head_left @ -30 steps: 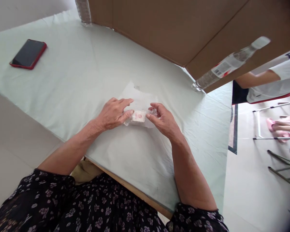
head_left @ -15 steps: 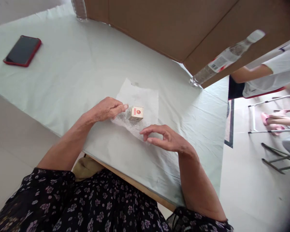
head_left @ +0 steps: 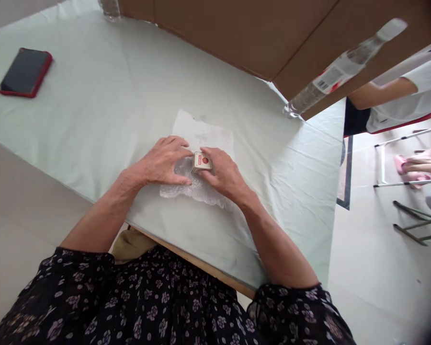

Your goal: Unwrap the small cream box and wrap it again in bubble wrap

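A small cream box (head_left: 202, 161) with a red label and a round red mark is over a sheet of bubble wrap (head_left: 187, 125) on the cloth-covered table. My right hand (head_left: 226, 173) grips the box from its right side, thumb and fingers on opposite sides of it. To the left of the box, my left hand (head_left: 163, 162) is open, its fingers and thumb spread apart over the left part of the wrap. Its fingertips come close to the box. The wrap's right part is partly hidden under my right hand.
A phone with a red case (head_left: 25, 72) lies at the far left. A large cardboard piece (head_left: 222, 33) stands along the back, with a clear plastic bottle (head_left: 330, 76) against it. Another person's arm (head_left: 384, 93) shows beyond the right edge.
My right hand has moved up and left from the wrap's lower edge and taken hold of the box. My left hand has spread its fingers. The view has shifted slightly.
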Motion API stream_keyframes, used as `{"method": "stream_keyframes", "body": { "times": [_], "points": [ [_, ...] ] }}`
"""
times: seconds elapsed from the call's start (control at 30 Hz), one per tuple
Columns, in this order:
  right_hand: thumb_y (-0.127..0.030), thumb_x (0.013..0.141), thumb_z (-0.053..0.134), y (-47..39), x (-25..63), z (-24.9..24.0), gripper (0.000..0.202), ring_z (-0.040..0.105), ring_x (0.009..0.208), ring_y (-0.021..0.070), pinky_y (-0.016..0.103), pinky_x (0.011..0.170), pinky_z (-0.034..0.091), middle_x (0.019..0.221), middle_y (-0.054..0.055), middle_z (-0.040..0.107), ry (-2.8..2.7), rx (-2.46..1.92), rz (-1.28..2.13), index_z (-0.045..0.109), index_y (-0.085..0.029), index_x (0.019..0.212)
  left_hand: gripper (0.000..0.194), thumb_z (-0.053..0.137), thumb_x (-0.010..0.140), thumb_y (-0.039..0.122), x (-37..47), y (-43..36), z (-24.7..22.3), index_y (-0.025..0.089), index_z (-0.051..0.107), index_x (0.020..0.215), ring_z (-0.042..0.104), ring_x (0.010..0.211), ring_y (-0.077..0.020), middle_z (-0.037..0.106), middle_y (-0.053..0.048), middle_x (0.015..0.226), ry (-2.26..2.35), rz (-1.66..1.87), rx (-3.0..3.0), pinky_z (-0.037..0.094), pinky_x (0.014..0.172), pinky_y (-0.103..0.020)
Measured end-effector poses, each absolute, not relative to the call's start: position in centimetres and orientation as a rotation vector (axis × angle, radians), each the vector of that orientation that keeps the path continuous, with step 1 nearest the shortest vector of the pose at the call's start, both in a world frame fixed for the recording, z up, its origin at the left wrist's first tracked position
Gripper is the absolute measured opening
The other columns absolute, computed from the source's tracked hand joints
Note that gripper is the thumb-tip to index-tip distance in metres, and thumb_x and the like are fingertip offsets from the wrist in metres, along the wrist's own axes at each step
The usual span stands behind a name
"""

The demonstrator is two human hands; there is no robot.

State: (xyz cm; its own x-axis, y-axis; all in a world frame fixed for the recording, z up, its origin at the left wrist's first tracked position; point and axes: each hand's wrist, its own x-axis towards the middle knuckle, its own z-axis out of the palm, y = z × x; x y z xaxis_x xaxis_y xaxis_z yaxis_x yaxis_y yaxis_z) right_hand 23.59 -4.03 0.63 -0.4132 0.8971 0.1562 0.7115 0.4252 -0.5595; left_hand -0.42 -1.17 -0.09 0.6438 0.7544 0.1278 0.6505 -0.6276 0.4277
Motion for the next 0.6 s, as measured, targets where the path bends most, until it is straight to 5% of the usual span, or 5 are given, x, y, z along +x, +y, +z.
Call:
{"method": "stream_keyframes", "body": {
  "times": [0.23,0.4,0.6],
  "points": [
    [-0.037,0.084,0.072,-3.8,30.4,0.2,0.050,0.069,0.116,0.0304,0.054,0.102,0.056,0.133,0.010,0.072,-1.913,-1.534,0.394,0.065,-0.027,0.132,0.075,0.080,0.077,0.061,0.1,-1.6,-1.0,0.020,0.062,0.138,0.036,0.151,-0.0452,0.046,-0.020,0.159,1.212,0.275,2.514,0.027,0.123,-0.058],
    [-0.040,0.080,0.075,-4.5,35.2,-0.4,0.054,0.065,0.123,0.0377,0.065,0.106,0.050,0.134,0.016,0.070,-1.921,-1.732,0.260,0.066,-0.023,0.130,0.074,0.078,0.079,0.062,0.0,-1.5,-0.8,0.021,0.061,0.138,0.036,0.151,-0.0432,0.044,-0.019,0.161,1.268,0.245,2.501,0.026,0.124,-0.057],
    [-0.048,0.095,0.065,-6.0,30.0,2.2,0.047,0.054,0.141,0.0375,0.064,0.119,0.039,0.148,0.013,0.063,-2.043,-1.502,0.112,0.062,-0.029,0.137,0.076,0.077,0.079,0.064,-0.1,-1.5,-1.0,0.023,0.059,0.140,0.038,0.149,-0.0423,0.045,-0.018,0.161,1.261,0.264,2.524,0.026,0.124,-0.058]
  ]
}}
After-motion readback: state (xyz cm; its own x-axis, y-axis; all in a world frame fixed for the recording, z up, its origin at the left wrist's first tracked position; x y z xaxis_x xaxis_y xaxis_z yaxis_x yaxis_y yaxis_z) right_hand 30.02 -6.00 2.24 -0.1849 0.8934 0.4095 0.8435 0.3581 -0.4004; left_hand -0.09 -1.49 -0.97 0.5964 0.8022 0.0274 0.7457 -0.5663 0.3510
